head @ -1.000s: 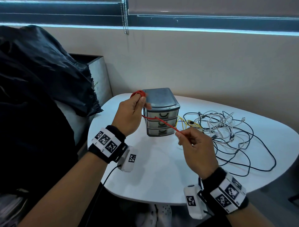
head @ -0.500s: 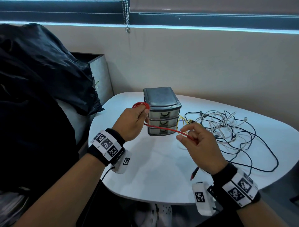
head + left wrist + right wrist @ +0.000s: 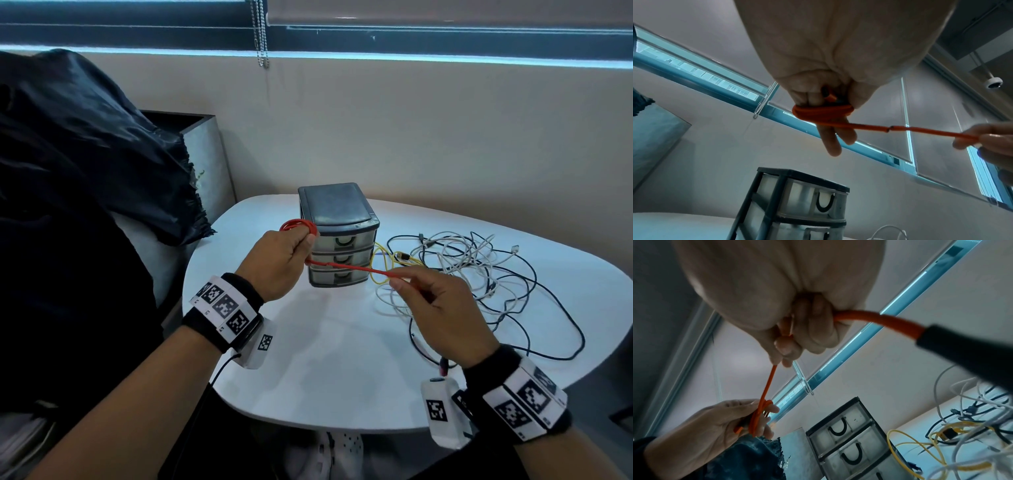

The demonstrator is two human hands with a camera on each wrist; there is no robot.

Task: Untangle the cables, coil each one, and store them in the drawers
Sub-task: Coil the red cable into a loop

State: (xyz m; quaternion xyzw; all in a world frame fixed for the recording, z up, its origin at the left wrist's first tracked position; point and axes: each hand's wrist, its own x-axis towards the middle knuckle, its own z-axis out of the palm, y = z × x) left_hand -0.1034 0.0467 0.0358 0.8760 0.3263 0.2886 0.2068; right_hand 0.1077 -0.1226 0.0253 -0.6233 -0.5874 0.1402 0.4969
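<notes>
A red cable (image 3: 342, 266) is wound in several turns round two straight fingers of my left hand (image 3: 279, 262), with the thumb pressing the coil (image 3: 823, 113). Its free length runs taut to my right hand (image 3: 435, 308), which pinches the red cable (image 3: 768, 386) between thumb and fingertips; the black-ended tail (image 3: 941, 340) hangs from that palm. Both hands hover in front of a small grey three-drawer unit (image 3: 339, 236), all drawers closed. A tangle of white, black and yellow cables (image 3: 479, 274) lies on the white table (image 3: 325, 377) to its right.
A dark cloth-covered bulk (image 3: 85, 171) and a grey box (image 3: 205, 154) stand left of the table. The wall and a window with a bead chain (image 3: 261, 34) are behind. The table's front edge is near my wrists.
My left hand has dropped from above the drawer unit's top to beside its upper drawer. My right hand has shifted right and slid further along the red cable.
</notes>
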